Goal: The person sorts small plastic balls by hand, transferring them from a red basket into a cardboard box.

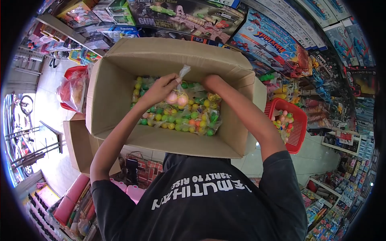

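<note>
In the head view, a large open cardboard box point(114, 92) stands before me, its bottom covered with clear plastic bags of small green, yellow and orange balls point(177, 120). Closed round the twisted neck of a clear bag of pink balls point(177, 99), my left hand point(164, 87) holds it over the other bags. The bag's knotted end sticks up above my fingers. My right hand point(212, 83) reaches down inside the box near its far wall, beside bagged balls. Its fingers are hidden, so I cannot see whether it grips anything.
Right of the box stands a red plastic basket point(296, 130) with loose colored balls. Another red basket point(72, 74), holding a clear plastic bag, is at the left. A smaller cardboard box point(82, 142) sits on the floor. Boxed toys point(189, 18) line the far side.
</note>
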A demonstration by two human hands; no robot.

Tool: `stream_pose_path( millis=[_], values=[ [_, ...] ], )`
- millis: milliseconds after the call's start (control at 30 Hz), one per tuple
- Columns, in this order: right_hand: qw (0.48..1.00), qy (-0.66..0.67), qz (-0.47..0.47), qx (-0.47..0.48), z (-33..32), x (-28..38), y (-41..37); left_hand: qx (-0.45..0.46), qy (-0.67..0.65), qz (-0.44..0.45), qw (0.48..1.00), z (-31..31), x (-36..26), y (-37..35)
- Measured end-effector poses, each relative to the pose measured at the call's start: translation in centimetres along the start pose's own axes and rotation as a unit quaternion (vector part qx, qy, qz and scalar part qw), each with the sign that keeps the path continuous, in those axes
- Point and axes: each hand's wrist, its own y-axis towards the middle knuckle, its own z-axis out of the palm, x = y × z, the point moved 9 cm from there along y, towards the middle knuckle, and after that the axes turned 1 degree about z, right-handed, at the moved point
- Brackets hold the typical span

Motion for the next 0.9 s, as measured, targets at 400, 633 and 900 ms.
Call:
stream_pose_path(
  millis=[400, 633, 900],
  values=[
    [0.949, 0.118, 0.125, -0.264, 5.4, -4.2, 0.4, 0.047, 0.003, -0.034, 0.998, 2.4, 4.4, 1.7],
    [0.962, 0.194, 0.141, -0.131, 8.6, -5.4, 0.8, 0.004, -0.112, -0.082, 0.99, 2.3, 6.4, 1.7],
    [0.91, 0.34, 0.187, -0.146, 9.1, -5.6, -1.4, -0.003, -0.165, -0.105, 0.981, 2.5, 6.3, 1.8]
  ],
)
